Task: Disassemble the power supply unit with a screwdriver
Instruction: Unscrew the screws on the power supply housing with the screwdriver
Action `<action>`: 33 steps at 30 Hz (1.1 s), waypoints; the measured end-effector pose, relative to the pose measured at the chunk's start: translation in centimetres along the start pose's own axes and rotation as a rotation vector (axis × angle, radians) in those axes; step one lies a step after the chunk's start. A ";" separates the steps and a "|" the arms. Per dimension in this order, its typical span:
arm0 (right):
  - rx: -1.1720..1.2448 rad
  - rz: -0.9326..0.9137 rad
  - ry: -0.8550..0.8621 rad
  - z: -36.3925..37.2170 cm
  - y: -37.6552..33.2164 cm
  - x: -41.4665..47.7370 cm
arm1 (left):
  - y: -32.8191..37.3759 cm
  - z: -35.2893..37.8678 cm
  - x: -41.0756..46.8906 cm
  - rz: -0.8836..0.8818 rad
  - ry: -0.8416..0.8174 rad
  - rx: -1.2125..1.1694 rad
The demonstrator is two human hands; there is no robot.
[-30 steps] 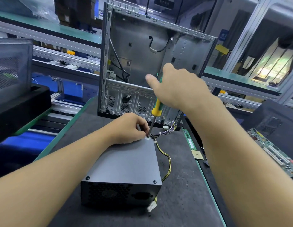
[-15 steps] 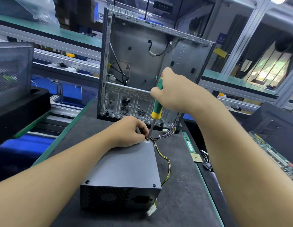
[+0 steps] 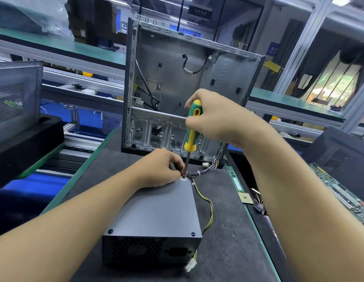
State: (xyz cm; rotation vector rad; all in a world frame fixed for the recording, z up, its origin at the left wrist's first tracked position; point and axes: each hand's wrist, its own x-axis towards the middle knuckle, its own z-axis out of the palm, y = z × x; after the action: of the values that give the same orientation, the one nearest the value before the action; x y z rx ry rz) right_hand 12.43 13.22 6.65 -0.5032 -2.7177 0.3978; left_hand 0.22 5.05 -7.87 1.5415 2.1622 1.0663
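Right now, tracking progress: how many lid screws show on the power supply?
3: near-left screw, near-right screw, far-right screw under the screwdriver. The left hand may hide a fourth.

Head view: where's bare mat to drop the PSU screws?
Best: mat right of the power supply unit, between its yellow cable and the green table edge. Also the strip left of it, up to the computer case. Crowded: around the screwdriver, and far right: wire bundle, RAM stick, CPU chip.
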 end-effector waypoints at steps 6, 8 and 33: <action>-0.232 0.082 0.182 1.5 -0.2 0.1 | 0.2 -0.1 -0.1 0.003 -0.008 0.025; -0.226 0.046 0.207 1.5 -0.3 0.2 | 0.2 -0.2 -0.2 -0.006 -0.011 0.026; 0.034 -0.115 0.055 0.2 0.5 -0.2 | 0.1 -0.1 -0.1 0.013 -0.037 -0.009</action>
State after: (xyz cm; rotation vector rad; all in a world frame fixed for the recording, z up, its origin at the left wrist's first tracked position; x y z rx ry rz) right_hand 12.65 13.51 6.23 -0.3422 -2.6662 0.3933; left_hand 0.32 4.93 -7.77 1.5608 2.1233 1.0417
